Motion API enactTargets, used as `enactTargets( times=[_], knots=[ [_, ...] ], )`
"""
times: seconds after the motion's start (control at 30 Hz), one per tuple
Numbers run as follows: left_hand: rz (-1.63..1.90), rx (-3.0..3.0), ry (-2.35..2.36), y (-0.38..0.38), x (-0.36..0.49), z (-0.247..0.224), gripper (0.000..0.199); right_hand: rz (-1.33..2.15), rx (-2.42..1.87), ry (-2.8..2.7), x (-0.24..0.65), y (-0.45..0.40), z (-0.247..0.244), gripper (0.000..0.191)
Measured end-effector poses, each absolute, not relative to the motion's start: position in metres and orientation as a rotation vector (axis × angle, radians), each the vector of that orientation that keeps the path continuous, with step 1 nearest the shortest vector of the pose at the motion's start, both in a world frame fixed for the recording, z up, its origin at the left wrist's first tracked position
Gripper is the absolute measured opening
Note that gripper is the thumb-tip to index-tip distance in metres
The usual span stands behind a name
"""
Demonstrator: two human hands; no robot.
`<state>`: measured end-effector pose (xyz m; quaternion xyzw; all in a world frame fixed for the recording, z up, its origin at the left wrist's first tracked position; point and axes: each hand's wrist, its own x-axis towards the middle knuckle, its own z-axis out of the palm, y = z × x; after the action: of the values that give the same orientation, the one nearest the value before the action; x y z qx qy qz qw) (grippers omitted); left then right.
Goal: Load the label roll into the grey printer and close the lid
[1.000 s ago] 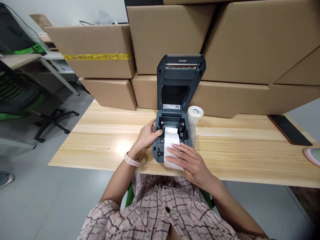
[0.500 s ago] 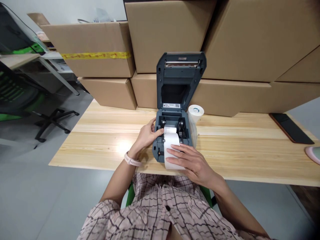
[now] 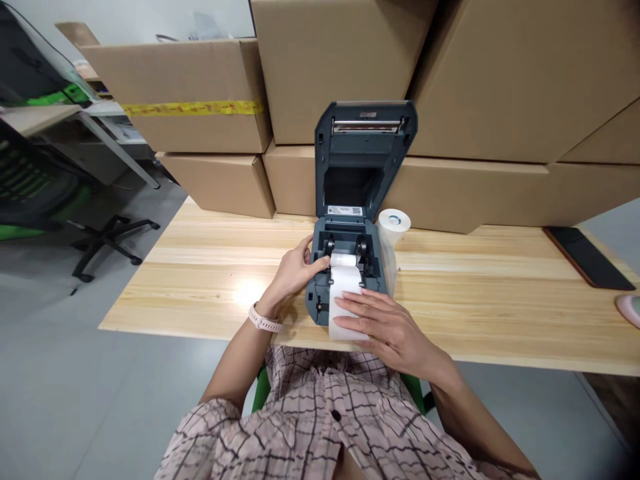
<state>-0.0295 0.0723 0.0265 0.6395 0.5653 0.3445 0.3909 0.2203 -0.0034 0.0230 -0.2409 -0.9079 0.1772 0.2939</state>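
A dark grey label printer stands near the table's front edge, its lid raised. A small white roll sits inside, and its paper strip runs forward over the printer's front. My left hand holds the printer's left side, thumb on the rim beside the roll. My right hand lies over the strip's front part with fingers stretched and slightly apart. Just right of the printer stands a white roll with a loose translucent tail.
Cardboard boxes are stacked along the back of the wooden table. A black phone-like slab lies at the right, near a pink-rimmed object. An office chair stands on the floor at the left.
The view has shifted very slightly. Inside the printer, the parts at both sides of the roll sit a little differently around the paper. Both hands keep nearly the same pose.
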Motion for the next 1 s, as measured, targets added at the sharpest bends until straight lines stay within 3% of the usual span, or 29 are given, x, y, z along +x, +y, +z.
enactTargets(
  times=[0.2, 0.33, 0.4, 0.5, 0.63, 0.9, 1.0],
  knots=[
    [0.876, 1.612, 1.445, 0.073, -0.03, 0.023, 0.071, 0.75, -0.443, -2.406, 0.245, 0.011, 0.071, 0.06],
    [0.971, 1.608, 1.409, 0.075, -0.031, 0.02, 0.06, 0.368, -0.792, -1.884, 0.251, 0.071, 0.13, 0.045],
    [1.009, 1.625, 1.376, 0.076, -0.031, 0.019, 0.057, 0.255, -0.9, -1.747, 0.244, 0.119, 0.149, 0.05],
    [1.043, 1.621, 1.356, 0.077, -0.031, 0.016, 0.059, 0.481, -0.918, -1.766, 0.227, 0.184, 0.158, 0.068],
    [1.07, 1.54, 1.41, 0.083, -0.034, 0.011, 0.062, 0.534, -0.951, -1.759, 0.214, 0.192, 0.145, 0.068],
    [1.504, 1.368, 1.225, 0.055, -0.035, 0.033, 0.061, 0.328, -0.817, -1.944, 0.215, 0.032, 0.062, 0.048],
    [1.353, 1.446, 1.182, 0.022, -0.024, 0.037, 0.079, 0.201, -0.855, -2.081, 0.213, 0.005, 0.033, 0.042]
  ],
)
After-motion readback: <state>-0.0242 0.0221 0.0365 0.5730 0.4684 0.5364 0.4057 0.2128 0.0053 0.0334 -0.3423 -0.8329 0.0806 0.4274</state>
